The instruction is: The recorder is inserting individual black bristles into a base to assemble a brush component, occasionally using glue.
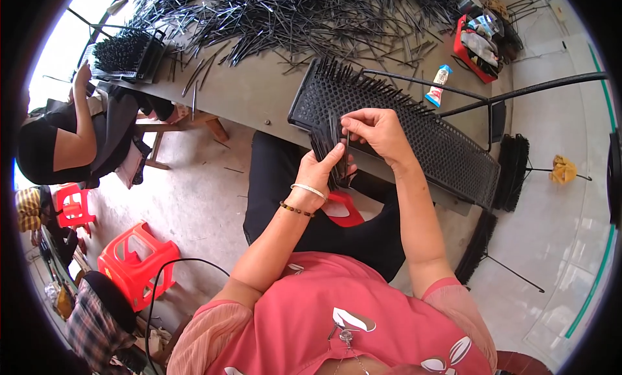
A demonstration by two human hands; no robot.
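My left hand is closed round a bundle of thin black strips, which fan out past the fingers. At the top of this bundle my right hand pinches one thin black strip between thumb and fingertips. Just beyond both hands lies a long black perforated rack, slanting from upper left to lower right along the table's near edge. Short black strips stand upright in its holes along the far edge. The holes nearest my hands are partly hidden by them.
A large heap of loose black strips covers the back of the table. At right are a wrapped snack and a red box of odds and ends. A co-worker sits left, by another filled rack. Red stools stand lower left.
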